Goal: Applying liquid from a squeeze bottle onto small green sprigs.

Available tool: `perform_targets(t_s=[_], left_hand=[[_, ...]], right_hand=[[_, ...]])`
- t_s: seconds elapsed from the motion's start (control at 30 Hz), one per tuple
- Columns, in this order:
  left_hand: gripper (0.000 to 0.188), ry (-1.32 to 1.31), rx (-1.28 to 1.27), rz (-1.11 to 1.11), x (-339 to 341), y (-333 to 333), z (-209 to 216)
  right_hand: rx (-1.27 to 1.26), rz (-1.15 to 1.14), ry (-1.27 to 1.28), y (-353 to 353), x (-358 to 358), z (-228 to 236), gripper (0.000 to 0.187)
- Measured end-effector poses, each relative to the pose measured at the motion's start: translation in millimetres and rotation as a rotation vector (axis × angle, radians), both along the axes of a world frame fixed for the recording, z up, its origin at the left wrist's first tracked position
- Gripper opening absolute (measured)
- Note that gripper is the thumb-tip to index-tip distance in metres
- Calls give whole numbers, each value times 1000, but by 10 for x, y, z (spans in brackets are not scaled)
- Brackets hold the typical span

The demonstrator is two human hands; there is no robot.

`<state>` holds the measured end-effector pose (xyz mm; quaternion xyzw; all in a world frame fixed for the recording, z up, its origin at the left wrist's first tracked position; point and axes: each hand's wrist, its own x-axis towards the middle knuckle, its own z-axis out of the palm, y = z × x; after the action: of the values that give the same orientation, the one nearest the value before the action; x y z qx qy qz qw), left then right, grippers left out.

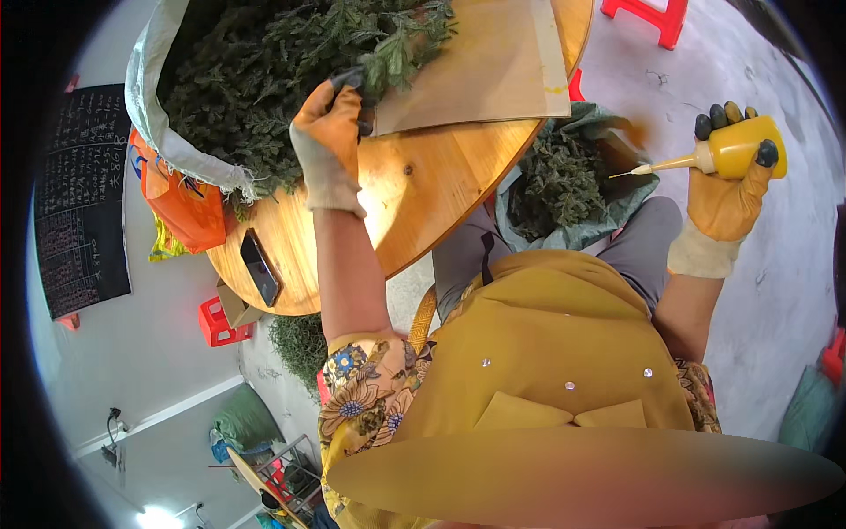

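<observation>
My left hand (328, 132), in an orange and black glove with a pale cuff, is closed in a pinch at the base of a green fir-like sprig (395, 58). It is beside a large heap of dark green sprigs (256, 97) in a white woven sack (145, 66). Out to the right, my right hand (724, 196) is gloved the same way and wraps round a yellow squeeze bottle (745, 148). The bottle lies sideways, its thin needle tip pointing left, over the edge of a green bag (509, 212) of sprigs between my knees.
A brown board (476, 75) lies on the round wooden table (441, 185). A phone (260, 267) rests near the table's left edge, close to an orange plastic bag (187, 207). Red stools (652, 18) stand on the floor, and a dark written board (84, 203) hangs on the wall.
</observation>
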<state>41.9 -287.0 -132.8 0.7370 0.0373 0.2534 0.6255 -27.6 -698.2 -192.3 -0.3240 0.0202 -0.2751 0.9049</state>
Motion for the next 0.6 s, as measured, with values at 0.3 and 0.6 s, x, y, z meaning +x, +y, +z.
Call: perform_targets(t_s=[0.3,0.6], left_hand=[[18,99,21,-152,-831,-282,-74],[17,219,217,-401,-268,-219,-252]], right_hand=[[81,73,-29,119,84,95,61],[115,134,-115,466,500,440,65]])
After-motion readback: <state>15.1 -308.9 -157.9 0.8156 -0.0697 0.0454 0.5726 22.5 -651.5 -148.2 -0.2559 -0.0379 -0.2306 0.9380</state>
